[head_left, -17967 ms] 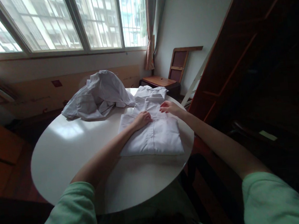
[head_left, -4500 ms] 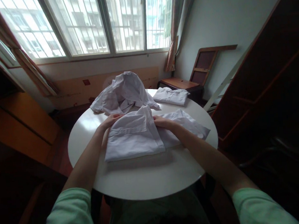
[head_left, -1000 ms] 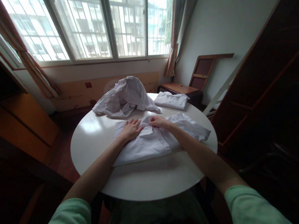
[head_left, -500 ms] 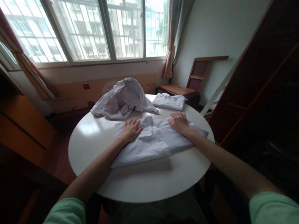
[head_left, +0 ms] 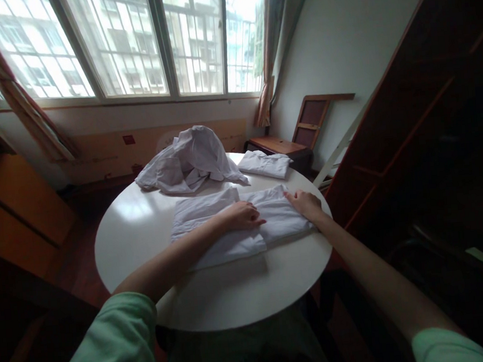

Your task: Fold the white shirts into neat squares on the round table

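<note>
A white shirt lies partly folded across the middle of the round white table. My left hand presses flat on the shirt near its middle fold, fingers apart. My right hand rests flat on the shirt's right end, close to the table's right edge. Neither hand grips the cloth.
A crumpled heap of white shirts lies at the table's far side. A folded white shirt sits at the far right. A wooden chair stands behind the table, a dark wooden cabinet to the right, and windows beyond.
My left hand slid rightward along the shirt to its middle. My right hand moved out to the shirt's right end, and the cloth there now lies flatter.
</note>
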Tool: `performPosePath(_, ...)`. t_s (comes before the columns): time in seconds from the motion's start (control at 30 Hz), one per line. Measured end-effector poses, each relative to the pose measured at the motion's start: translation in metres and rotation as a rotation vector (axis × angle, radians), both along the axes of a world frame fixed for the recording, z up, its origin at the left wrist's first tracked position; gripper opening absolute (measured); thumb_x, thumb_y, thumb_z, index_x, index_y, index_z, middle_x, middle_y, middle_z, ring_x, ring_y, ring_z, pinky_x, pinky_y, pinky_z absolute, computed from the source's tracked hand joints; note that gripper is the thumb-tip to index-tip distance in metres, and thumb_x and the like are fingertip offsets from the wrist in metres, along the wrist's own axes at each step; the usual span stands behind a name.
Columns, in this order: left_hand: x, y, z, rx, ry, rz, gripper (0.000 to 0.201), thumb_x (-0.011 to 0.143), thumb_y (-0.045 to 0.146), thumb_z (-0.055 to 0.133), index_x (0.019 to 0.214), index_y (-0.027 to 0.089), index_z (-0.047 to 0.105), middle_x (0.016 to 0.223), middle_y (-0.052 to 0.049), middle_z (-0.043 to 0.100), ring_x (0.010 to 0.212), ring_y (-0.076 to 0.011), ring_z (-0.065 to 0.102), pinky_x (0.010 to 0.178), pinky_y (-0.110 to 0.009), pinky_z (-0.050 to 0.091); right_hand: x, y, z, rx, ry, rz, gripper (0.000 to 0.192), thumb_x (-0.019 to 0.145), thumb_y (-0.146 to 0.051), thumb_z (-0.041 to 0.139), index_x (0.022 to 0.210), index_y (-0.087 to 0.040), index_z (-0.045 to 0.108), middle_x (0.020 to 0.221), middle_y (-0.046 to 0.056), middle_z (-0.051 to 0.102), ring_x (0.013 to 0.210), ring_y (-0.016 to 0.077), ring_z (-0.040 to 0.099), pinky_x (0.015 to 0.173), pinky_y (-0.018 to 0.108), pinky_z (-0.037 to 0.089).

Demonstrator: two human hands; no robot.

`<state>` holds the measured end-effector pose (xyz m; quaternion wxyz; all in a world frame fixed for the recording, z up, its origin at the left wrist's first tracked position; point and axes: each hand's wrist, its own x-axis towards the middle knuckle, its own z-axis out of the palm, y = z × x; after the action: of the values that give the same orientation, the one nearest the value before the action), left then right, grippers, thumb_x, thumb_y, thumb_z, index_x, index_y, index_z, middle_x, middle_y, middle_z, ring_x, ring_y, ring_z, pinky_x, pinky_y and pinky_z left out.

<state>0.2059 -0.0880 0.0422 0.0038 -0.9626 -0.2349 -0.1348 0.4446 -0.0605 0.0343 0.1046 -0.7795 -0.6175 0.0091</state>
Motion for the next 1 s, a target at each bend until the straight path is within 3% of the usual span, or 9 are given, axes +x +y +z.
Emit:
performPosePath(0.2, -0.016, -0.006, -0.001, 0.03, 0.086, 0.103, 0.047, 0.089, 0.041, 0.041, 0.053, 0.016, 0.059, 0.052, -0.005, 0.06, 0.051, -0.0123, 0.052, 0.056, -0.026, 0.032, -0.003, -0.001, 0.003, -0.028, -0.007, 0.012, 0.061, 0.085, -0.059, 0.033, 0.101, -0.012, 0.068, 0.103, 0.02, 0.066, 0.097, 0.0316, 0.062, 0.077, 0.038, 0.045)
performPosePath(0.53, -0.044, -0.015, 0.003, 0.077, 0.22, 0.167, 0.054, 0.09, 0.045, 0.036, 0.055, 0.015, 0.063, 0.05, -0.007, 0.061, 0.048, -0.0138, 0.053, 0.054, -0.028, 0.031, -0.005, -0.004, 0.003, -0.032, -0.004, -0.005, 0.06, 0.086, -0.057, 0.035, 0.103, -0.01, 0.068, 0.104, 0.021, 0.066, 0.098, 0.0306, 0.062, 0.078, 0.035, 0.045)
performPosePath(0.7, -0.043, -0.02, 0.005, 0.076, 0.218, 0.18, 0.051, 0.092, 0.039, 0.035, 0.055, 0.015, 0.061, 0.053, -0.006, 0.061, 0.051, -0.0133, 0.053, 0.061, -0.028, 0.035, -0.005, -0.002, 0.002, -0.023, -0.002, -0.016, 0.059, 0.087, -0.055, 0.035, 0.104, -0.01, 0.068, 0.105, 0.021, 0.066, 0.099, 0.03, 0.061, 0.079, 0.035, 0.045)
performPosePath(0.8, -0.031, -0.018, 0.006, 0.137, 0.123, 0.129, 0.047, 0.093, 0.04, 0.034, 0.064, 0.015, 0.062, 0.065, -0.007, 0.064, 0.064, -0.015, 0.057, 0.072, -0.029, 0.038, -0.003, -0.001, 0.001, -0.021, 0.007, -0.018, 0.058, 0.087, -0.055, 0.033, 0.102, -0.011, 0.069, 0.104, 0.021, 0.066, 0.098, 0.0298, 0.061, 0.078, 0.035, 0.045)
performPosePath(0.9, -0.026, -0.005, 0.009, 0.213, 0.002, 0.109, 0.039, 0.09, 0.047, 0.039, 0.091, 0.015, 0.062, 0.093, -0.01, 0.065, 0.089, -0.0192, 0.056, 0.084, -0.032, 0.038, -0.002, -0.002, -0.001, 0.017, 0.029, 0.011, 0.065, 0.087, -0.06, 0.026, 0.096, -0.013, 0.069, 0.101, 0.02, 0.067, 0.094, 0.0292, 0.063, 0.073, 0.033, 0.044)
performPosePath(1.0, -0.044, 0.016, 0.01, 0.189, -0.104, 0.275, 0.037, 0.088, 0.045, 0.045, 0.109, 0.017, 0.056, 0.113, -0.011, 0.06, 0.105, -0.0222, 0.051, 0.093, -0.035, 0.035, -0.001, -0.004, -0.003, 0.078, 0.036, 0.089, 0.061, 0.085, -0.063, 0.031, 0.089, -0.015, 0.068, 0.093, 0.016, 0.069, 0.087, 0.027, 0.064, 0.066, 0.03, 0.042)
